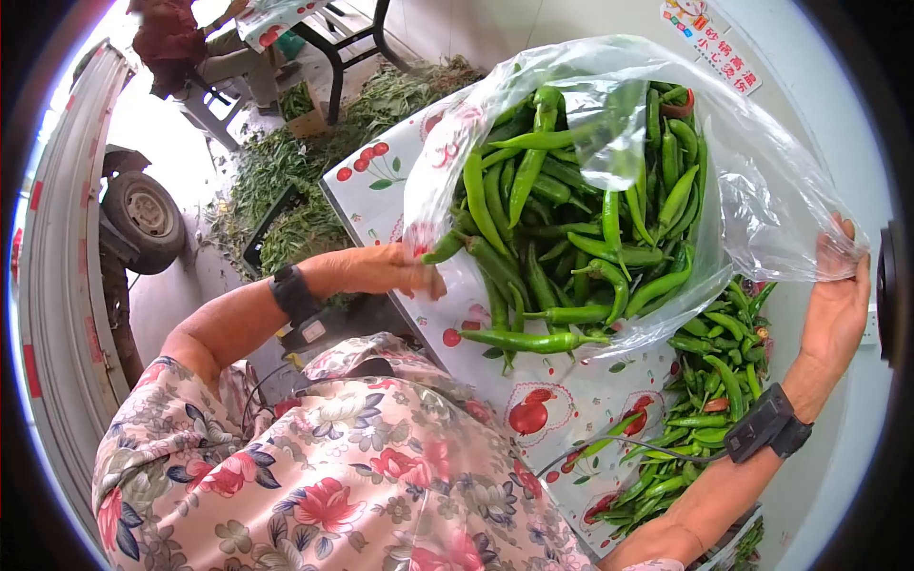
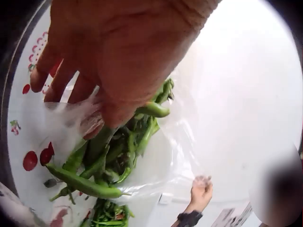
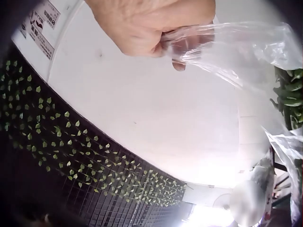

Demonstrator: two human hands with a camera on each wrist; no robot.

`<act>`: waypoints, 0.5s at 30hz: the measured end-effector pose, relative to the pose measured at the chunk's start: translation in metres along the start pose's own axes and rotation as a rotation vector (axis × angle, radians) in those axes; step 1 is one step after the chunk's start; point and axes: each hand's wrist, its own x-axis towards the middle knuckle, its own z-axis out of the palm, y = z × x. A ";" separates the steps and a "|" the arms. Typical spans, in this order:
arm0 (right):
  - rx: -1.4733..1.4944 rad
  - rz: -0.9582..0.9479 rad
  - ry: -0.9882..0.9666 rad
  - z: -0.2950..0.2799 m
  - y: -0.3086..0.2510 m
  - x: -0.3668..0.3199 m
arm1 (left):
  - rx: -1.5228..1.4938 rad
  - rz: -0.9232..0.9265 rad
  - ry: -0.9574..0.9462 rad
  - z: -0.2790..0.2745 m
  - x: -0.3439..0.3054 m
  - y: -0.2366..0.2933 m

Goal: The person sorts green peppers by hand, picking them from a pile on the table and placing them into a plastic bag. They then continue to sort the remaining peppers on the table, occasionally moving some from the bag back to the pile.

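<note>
A clear plastic bag (image 1: 752, 190) full of long green chili peppers (image 1: 590, 238) lies on the table with its mouth spread wide. My right hand (image 1: 838, 295) pinches the bag's rim and pulls the film out to the right; in the right wrist view the film (image 3: 227, 52) is bunched between its thumb and fingers. At the bag's left edge, my left hand (image 1: 405, 271) grips the film, its thumb over the plastic in the left wrist view. One pepper (image 1: 533, 341) lies at the near edge of the pile, below the bag's opening.
A cherry-print cloth (image 1: 543, 409) covers the table. More loose peppers (image 1: 714, 381) are heaped at its right side, by the wall (image 1: 819, 86). Cut plants (image 1: 276, 209) cover the floor at left, near a seated person (image 1: 171, 48) and a vehicle wheel (image 1: 143, 209).
</note>
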 end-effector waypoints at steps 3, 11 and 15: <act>0.056 0.028 0.012 -0.003 -0.005 0.008 | 0.025 0.149 -0.200 0.008 -0.013 0.015; 0.033 0.036 0.065 0.021 -0.009 0.007 | 0.107 0.340 -0.331 0.020 -0.020 0.089; 0.046 0.034 0.025 0.007 -0.012 0.018 | 0.242 0.567 -0.250 0.017 -0.024 0.132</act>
